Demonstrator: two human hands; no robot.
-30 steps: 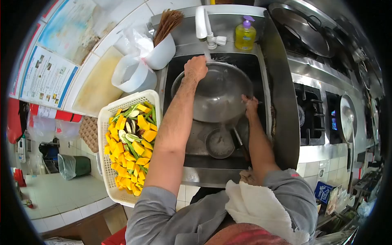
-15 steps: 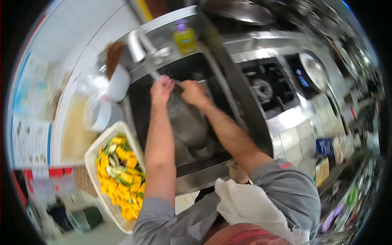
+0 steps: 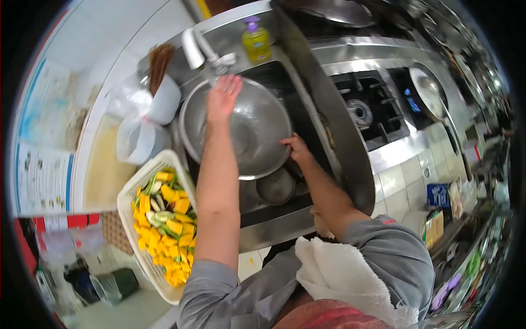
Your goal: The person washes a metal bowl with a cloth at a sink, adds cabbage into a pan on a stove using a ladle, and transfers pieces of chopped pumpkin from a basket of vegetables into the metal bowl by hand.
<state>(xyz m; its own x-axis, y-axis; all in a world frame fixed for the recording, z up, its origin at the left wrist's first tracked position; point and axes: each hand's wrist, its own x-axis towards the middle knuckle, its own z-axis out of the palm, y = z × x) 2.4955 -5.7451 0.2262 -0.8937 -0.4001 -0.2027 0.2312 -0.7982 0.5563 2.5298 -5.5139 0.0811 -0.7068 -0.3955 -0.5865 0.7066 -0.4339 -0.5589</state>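
Note:
A wide metal bowl (image 3: 257, 123) sits in the dark sink, below the white-handled tap (image 3: 219, 63). My left hand (image 3: 223, 96) is open over the bowl's far side, fingers stretched out just under the tap; it holds nothing. At the bowl's right rim, my right hand (image 3: 297, 147) is closed on the edge. A smaller round metal pan or bowl (image 3: 275, 187) lies in the sink on the near side, partly covered by the big bowl. Whether water is running cannot be made out.
Left of the sink stands a cream basket (image 3: 127, 211) of cut yellow and green vegetables. Plastic jugs (image 3: 164, 101) and a bundle of brown bristles (image 3: 160, 68) are behind it. A soap bottle (image 3: 256, 44) stands by the tap. To the right is a gas stove (image 3: 364, 109) with a wok (image 3: 427, 93).
Both hands were close together below the tap. My right hand has moved right and nearer to the bowl's rim, my left has opened, and the bowl now shows its full round inside.

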